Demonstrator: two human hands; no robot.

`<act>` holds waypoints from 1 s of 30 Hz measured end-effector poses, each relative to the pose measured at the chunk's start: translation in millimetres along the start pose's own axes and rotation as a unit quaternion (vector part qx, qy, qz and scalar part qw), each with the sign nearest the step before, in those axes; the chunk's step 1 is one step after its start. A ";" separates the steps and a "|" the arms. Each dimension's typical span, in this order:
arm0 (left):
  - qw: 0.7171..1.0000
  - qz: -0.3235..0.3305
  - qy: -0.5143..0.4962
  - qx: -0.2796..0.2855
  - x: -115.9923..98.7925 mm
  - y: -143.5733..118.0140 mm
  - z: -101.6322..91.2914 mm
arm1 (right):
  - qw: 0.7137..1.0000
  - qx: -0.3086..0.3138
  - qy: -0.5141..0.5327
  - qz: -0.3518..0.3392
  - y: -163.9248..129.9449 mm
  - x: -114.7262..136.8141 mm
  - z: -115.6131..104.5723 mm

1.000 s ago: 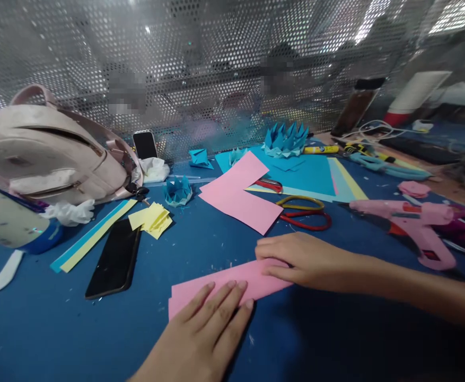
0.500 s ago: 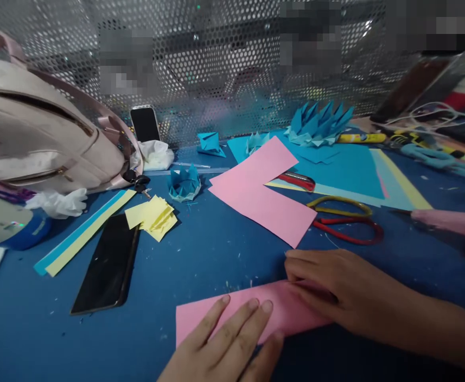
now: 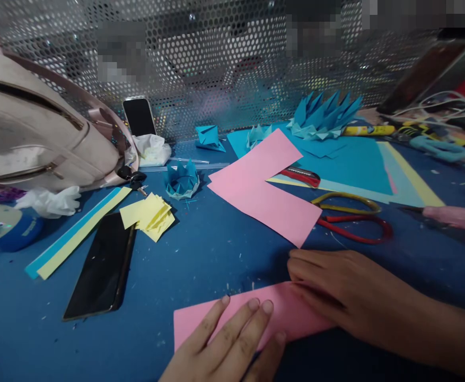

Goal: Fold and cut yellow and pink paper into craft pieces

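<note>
In the head view, the left hand (image 3: 228,347) lies flat with fingers spread on one folded pink paper strip (image 3: 252,314). The right hand (image 3: 331,289) presses that strip's right end, fingers extended and close together; neither hand grips anything. Just beyond the right hand lies one larger pink sheet (image 3: 262,193), with one pair of scissors (image 3: 351,217) beside it. Two phones show: one flat (image 3: 99,268) well left of the left hand, one propped (image 3: 139,116) farther off.

Both hands slid the folded pink paper (image 3: 252,315) nearer the body.
</note>
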State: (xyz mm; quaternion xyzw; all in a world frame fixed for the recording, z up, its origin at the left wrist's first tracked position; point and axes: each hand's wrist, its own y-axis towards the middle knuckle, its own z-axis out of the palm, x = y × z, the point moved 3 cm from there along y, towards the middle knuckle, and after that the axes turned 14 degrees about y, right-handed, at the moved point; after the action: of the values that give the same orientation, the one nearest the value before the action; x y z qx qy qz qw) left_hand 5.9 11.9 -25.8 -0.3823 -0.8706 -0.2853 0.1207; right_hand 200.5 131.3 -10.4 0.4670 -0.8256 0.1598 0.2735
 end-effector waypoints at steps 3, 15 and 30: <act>1.000 0.000 -0.005 0.002 0.0 -0.1 0.8 | 1.000 0.003 -0.004 0.003 0.7 -1.2 0.4; 1.000 0.016 0.007 0.006 0.6 -0.5 0.9 | 1.000 0.010 -0.004 0.002 1.3 -2.0 0.5; 1.000 0.017 0.018 0.018 -3.5 0.2 1.4 | 0.999 -0.006 -0.052 -0.015 -0.1 3.9 1.8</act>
State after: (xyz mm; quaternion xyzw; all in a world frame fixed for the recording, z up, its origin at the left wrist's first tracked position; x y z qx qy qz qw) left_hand 8.4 10.7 -28.4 -0.3896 -0.8665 -0.2747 0.1481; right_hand 198.5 127.6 -9.4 0.4854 -0.8326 0.1261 0.2351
